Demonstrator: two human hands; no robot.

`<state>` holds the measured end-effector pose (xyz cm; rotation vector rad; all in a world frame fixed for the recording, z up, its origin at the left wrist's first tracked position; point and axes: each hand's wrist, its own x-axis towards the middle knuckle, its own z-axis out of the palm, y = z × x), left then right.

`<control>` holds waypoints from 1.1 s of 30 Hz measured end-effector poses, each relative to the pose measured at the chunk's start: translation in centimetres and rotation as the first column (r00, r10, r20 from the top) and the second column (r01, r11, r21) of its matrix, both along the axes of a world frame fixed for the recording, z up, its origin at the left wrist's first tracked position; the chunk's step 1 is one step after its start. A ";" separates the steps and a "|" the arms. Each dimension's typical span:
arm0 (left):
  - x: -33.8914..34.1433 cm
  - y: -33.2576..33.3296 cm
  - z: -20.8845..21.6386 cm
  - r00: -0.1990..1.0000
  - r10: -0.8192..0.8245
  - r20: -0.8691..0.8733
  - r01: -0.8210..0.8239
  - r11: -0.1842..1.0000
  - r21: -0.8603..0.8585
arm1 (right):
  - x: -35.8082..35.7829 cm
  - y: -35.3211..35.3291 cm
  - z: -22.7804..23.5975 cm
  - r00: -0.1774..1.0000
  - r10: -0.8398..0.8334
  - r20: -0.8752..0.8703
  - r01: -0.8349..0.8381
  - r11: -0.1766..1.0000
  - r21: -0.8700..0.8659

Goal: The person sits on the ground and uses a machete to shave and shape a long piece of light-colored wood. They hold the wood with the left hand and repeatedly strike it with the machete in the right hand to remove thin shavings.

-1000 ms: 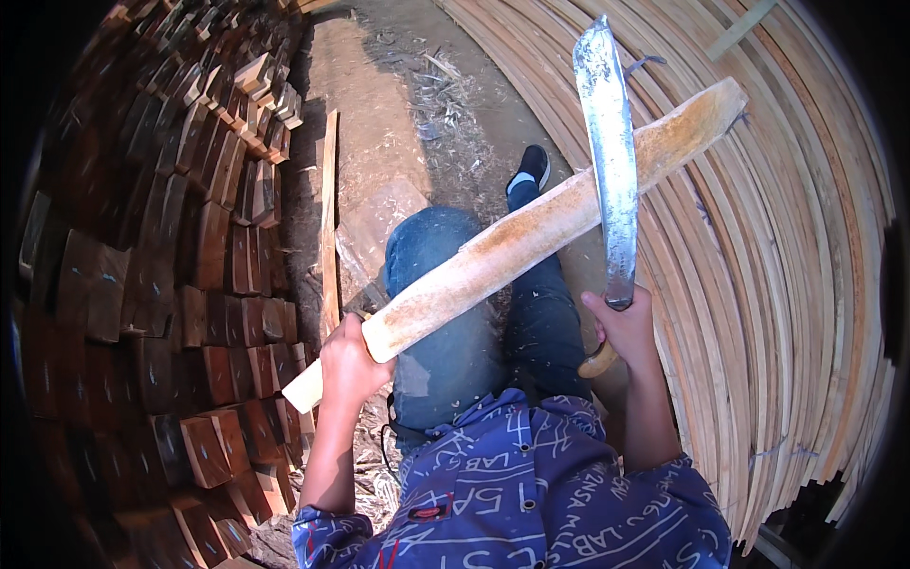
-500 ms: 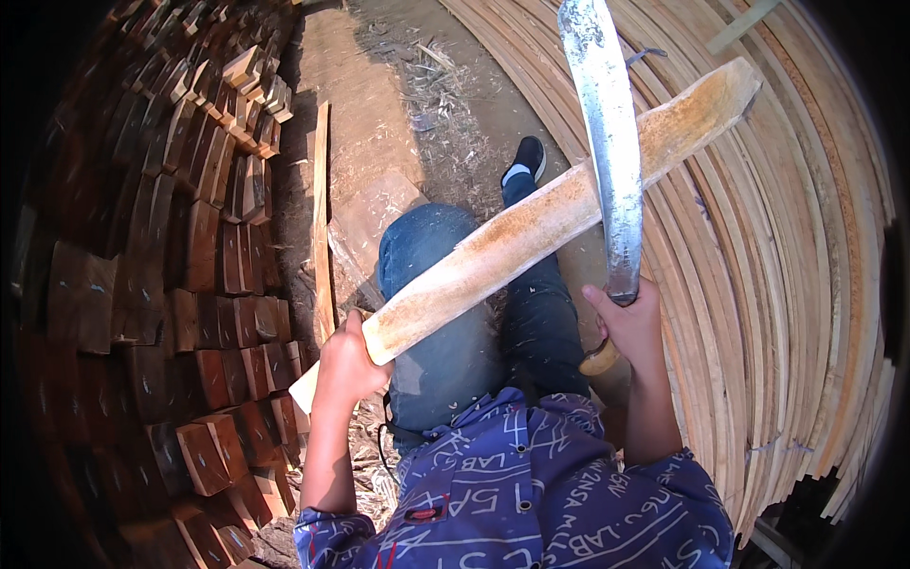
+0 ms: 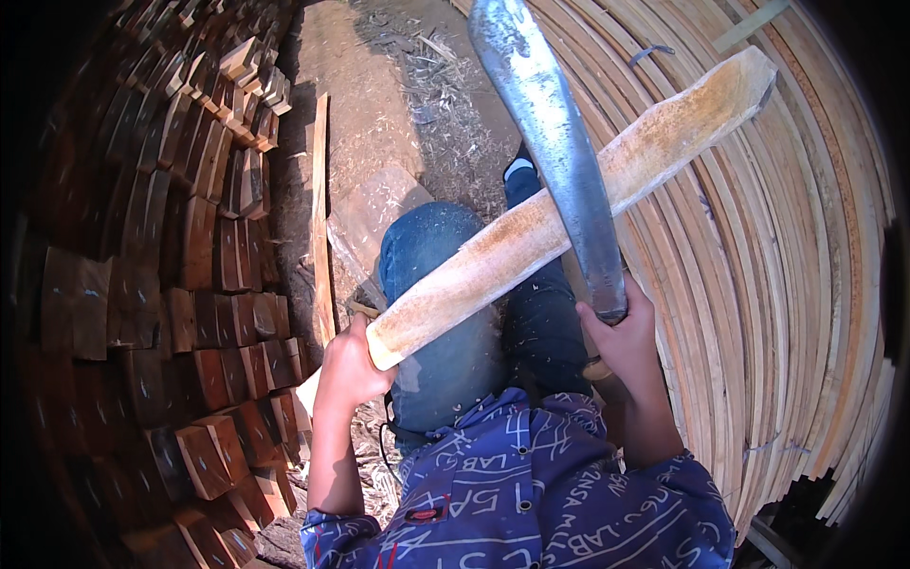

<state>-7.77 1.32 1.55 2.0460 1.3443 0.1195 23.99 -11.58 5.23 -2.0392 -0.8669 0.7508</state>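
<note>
My left hand (image 3: pixel 355 368) is closed round the narrow lower end of a bat-shaped piece of wood (image 3: pixel 493 254), pale with brown rough patches. The piece slants up to the right across my knee (image 3: pixel 431 242), its far end raised over the stacked strips. In my right hand (image 3: pixel 624 337) is a machete (image 3: pixel 559 152) with a broad, curved steel blade, gripped at its wooden handle, which is mostly hidden by the fingers. The blade points up and leans left, crossing in front of the wood's middle; I cannot tell whether they touch.
Dark-ended wooden blocks (image 3: pixel 204 247) are piled high on the left. Long pale wooden strips (image 3: pixel 749 284) lie stacked along the right. A thin batten (image 3: pixel 320 218) lies on the dirt ground (image 3: pixel 351 104) beyond my knee, with a flat board (image 3: pixel 389 194) and scattered shavings (image 3: pixel 445 104).
The machete has tilted to the left, its tip swinging left and its grip dropping slightly. The bat-shaped wood has shifted only a little, its far end slightly up and right.
</note>
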 end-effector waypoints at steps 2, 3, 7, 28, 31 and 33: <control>-0.1 0.2 -0.3 0.998 -0.024 0.057 0.027 0.999 -0.047 | 0.7 0.1 -0.2 0.996 -0.080 -0.042 0.082 0.996 0.046; 0.0 0.3 -0.5 0.995 -0.035 0.089 0.042 0.997 -0.072 | 0.8 0.2 -0.4 0.995 -0.094 -0.041 0.097 0.992 0.081; 0.7 0.3 -0.2 0.989 -0.027 0.143 0.047 0.989 -0.143 | -1.2 -0.3 -1.0 0.989 0.088 0.120 -0.096 0.993 0.062; -0.8 2.4 2.6 0.987 -0.106 0.119 0.133 0.958 -0.253 | -0.4 0.5 -0.1 0.996 0.018 -0.091 -0.014 0.999 0.041; -1.4 2.1 2.0 0.984 -0.117 0.136 0.146 0.961 -0.233 | -0.2 1.7 1.3 0.964 -0.111 -0.242 0.113 0.994 -0.003; -1.3 2.2 1.9 0.984 -0.100 0.150 0.136 0.958 -0.252 | -0.2 2.0 1.4 0.960 -0.127 -0.250 0.129 0.992 -0.012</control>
